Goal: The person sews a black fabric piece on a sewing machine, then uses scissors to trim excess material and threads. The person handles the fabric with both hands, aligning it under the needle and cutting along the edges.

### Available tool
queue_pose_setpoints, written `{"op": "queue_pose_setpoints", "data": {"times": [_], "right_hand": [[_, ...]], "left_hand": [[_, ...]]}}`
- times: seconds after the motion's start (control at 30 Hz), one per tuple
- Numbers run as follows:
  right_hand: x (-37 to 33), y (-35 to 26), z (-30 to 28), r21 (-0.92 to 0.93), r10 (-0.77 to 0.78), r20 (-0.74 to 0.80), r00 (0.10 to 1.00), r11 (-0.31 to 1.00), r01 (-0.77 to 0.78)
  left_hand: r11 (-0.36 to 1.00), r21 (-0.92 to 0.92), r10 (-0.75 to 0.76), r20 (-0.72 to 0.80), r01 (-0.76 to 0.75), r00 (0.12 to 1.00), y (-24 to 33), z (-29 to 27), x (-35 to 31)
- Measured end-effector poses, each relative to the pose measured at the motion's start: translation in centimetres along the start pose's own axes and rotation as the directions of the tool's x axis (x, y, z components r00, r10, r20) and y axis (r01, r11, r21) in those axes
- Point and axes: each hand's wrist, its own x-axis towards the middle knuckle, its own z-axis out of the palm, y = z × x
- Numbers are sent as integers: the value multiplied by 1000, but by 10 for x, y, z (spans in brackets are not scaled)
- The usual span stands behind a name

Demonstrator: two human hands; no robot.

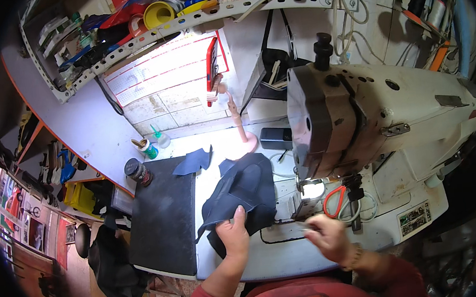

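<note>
My left hand [233, 233] is closed on the near edge of a dark blue sheet piece [243, 185], leather or thick fabric, with its thumb on top. The piece is folded and lies in layers on the white table, left of the sewing machine [384, 114]. In front of the machine's needle area, my right hand [328, 237] is closed with fingertips pinched together, pointing left. Something thin and pale may be between them, too small to name. Beside that hand, toward the machine, lies a red-orange loop handle [335, 201], seemingly of scissors.
A black mat [161, 219] covers the table's left part, with a dark jar [138, 172] at its far edge. Blue scraps [193, 161] lie behind. A pink phone stand [241, 131] and a black box [276, 138] stand at the back. A loaded metal shelf [186, 23] hangs above.
</note>
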Motion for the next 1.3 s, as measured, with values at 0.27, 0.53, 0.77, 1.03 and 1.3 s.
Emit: {"op": "queue_pose_setpoints", "data": {"times": [0.27,0.53,0.77,1.03,1.3], "right_hand": [[58,-8,73,189,304,106,947,929,-319],[63,-20,81,191,201,128,971,956,-223],[28,-20,44,148,-182,-11,983,972,181],[-4,21,-15,-76,-71,-380,922,996,45],[16,33,-28,120,72,-363,929,992,-30]], "left_hand": [[990,-112,-86,43,90,995,4,-6,-12],[995,-68,-64,104,71,992,-13,-13,-15],[972,-188,-121,113,141,986,13,20,12],[822,-429,-244,327,374,913,20,94,17],[658,-450,-343,534,603,773,11,94,17]]}}
